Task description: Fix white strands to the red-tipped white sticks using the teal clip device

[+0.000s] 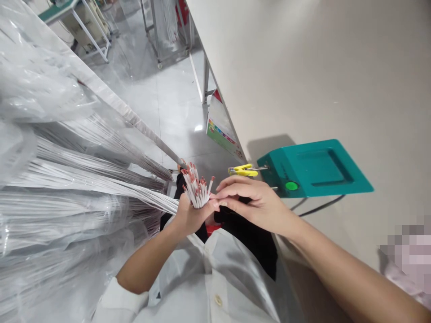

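Note:
A bundle of white wires (198, 190) with stripped, copper-coloured ends stands up out of my left hand (188, 213), whose fingers are wrapped round it. From there the wires trail off to the left. My right hand (251, 197) reaches in from the right, its fingers bent and their tips brought together beside the bundle, touching the left thumb. Whether a single wire sits between those fingertips is too small to make out. Just beyond the right hand is a teal device (303, 170) with a green round button and a yellow clip (242, 170) at its near side.
Long bunches of white wires (84, 166) in clear plastic hang over a rail (134, 119) on the left. The beige table (303, 80) carries the teal device and its black cable (321, 206). A printed box (222, 130) stands below the table edge. A wheeled rack is farther back.

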Demonstrator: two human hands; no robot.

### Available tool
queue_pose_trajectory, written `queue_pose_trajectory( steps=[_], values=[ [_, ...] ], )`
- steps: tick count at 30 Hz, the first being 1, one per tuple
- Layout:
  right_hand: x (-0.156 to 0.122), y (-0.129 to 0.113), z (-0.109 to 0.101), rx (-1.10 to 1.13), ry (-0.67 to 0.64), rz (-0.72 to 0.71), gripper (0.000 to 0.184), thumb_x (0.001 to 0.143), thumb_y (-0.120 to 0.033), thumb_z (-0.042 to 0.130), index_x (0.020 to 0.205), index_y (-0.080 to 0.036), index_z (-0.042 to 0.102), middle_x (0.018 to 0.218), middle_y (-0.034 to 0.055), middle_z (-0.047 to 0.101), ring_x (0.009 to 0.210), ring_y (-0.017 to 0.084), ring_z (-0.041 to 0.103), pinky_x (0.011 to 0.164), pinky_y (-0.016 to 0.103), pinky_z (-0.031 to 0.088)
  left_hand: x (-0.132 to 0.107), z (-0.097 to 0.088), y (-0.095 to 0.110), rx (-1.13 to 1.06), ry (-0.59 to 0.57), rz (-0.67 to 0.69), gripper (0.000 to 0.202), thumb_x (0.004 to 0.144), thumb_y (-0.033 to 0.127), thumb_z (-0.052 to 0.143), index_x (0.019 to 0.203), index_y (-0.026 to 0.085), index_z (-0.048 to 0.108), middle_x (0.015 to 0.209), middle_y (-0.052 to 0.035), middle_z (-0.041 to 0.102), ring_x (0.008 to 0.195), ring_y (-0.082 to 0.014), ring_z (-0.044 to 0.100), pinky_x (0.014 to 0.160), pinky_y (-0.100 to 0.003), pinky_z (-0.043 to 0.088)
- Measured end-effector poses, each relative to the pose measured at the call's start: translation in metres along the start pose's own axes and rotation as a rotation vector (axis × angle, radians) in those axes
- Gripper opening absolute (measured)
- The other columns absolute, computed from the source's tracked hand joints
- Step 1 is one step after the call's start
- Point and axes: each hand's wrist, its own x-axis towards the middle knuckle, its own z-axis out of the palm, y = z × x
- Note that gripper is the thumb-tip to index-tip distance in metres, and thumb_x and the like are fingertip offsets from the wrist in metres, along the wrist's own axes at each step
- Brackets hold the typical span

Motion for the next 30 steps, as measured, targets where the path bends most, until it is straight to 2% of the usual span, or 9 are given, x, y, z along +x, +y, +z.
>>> queue_pose_trajectory(
  steps=[2,4,7,11,16,19,22,26,30],
  values=[
    [0.003,-0.004,-0.006,0.041,-0.124,-0.008,0.009,0.081,-0.02,0.058,0.079,-0.019,0.067,0.079,0.004,0.061,0.065,0.01,0.058,0.059,0.023,0.047,0.0,-0.005,0.002,-0.019,-0.091,0.008,0.021,0.072,0.033,0.064,0.062,0.014,0.062,0.047,0.0039,0.048,0.042,-0.0065,0.043,0.045,-0.021,0.035],
    [0.005,-0.008,-0.006,0.124,-0.165,-0.009,0.008,0.081,-0.02,0.06,0.077,-0.018,0.067,0.076,0.0033,0.06,0.064,0.01,0.057,0.059,0.023,0.046,-0.001,-0.008,0.002,-0.079,-0.159,0.005,0.022,0.071,0.034,0.065,0.062,0.013,0.063,0.049,0.0028,0.05,0.043,-0.0066,0.044,0.044,-0.02,0.035],
    [0.004,-0.01,0.006,0.378,-0.042,0.074,0.006,0.078,-0.02,0.063,0.075,-0.019,0.067,0.078,0.002,0.058,0.062,0.009,0.056,0.057,0.022,0.046,-0.002,-0.01,-0.001,-0.239,-0.172,-0.013,0.024,0.07,0.037,0.067,0.065,0.014,0.064,0.048,0.0027,0.051,0.043,-0.0066,0.043,0.043,-0.02,0.033],
    [0.0,-0.005,0.033,0.715,0.141,0.269,0.006,0.073,-0.026,0.068,0.073,-0.021,0.069,0.08,0.0,0.057,0.055,0.006,0.053,0.049,0.02,0.043,-0.003,-0.006,-0.008,-0.464,-0.112,-0.013,0.025,0.068,0.038,0.069,0.066,0.014,0.062,0.044,0.0044,0.049,0.04,-0.006,0.041,0.042,-0.02,0.031],
    [-0.002,-0.003,0.052,0.81,0.235,0.398,0.012,0.075,-0.032,0.067,0.073,-0.021,0.069,0.068,-0.0012,0.059,0.051,0.006,0.052,0.045,0.019,0.04,-0.003,0.001,-0.008,-0.554,-0.038,-0.018,0.022,0.07,0.036,0.068,0.069,0.015,0.06,0.046,0.0046,0.05,0.044,-0.0069,0.043,0.051,-0.023,0.037],
    [-0.003,-0.004,0.053,0.632,0.355,0.358,0.009,0.077,-0.029,0.064,0.075,-0.021,0.068,0.065,-0.0014,0.06,0.052,0.008,0.054,0.049,0.021,0.045,-0.004,0.003,-0.005,-0.433,0.031,-0.016,0.019,0.074,0.033,0.064,0.071,0.014,0.062,0.049,0.0039,0.05,0.045,-0.0068,0.043,0.05,-0.023,0.036],
    [-0.006,0.001,0.048,0.219,0.455,0.196,0.008,0.08,-0.022,0.059,0.077,-0.02,0.066,0.074,0.0019,0.063,0.063,0.012,0.059,0.059,0.025,0.05,-0.005,0.005,-0.002,-0.188,0.107,-0.014,0.021,0.076,0.033,0.06,0.071,0.014,0.064,0.049,0.0033,0.05,0.045,-0.0075,0.044,0.048,-0.022,0.035],
    [-0.01,0.013,0.04,-0.399,0.413,-0.139,0.011,0.081,-0.014,0.054,0.082,-0.017,0.065,0.078,0.0063,0.064,0.07,0.014,0.06,0.063,0.026,0.049,-0.005,0.008,-0.001,0.015,0.149,-0.036,0.018,0.076,0.029,0.059,0.07,0.014,0.065,0.049,0.0031,0.051,0.046,-0.0079,0.045,0.048,-0.022,0.036],
    [-0.01,0.017,0.031,-0.849,0.323,-0.394,0.01,0.08,-0.017,0.054,0.083,-0.014,0.063,0.08,0.0091,0.065,0.069,0.017,0.06,0.065,0.031,0.048,-0.006,0.016,-0.005,0.003,0.205,-0.052,0.017,0.076,0.027,0.057,0.065,0.014,0.062,0.046,0.0044,0.048,0.043,-0.0072,0.044,0.047,-0.021,0.037]
  ],
)
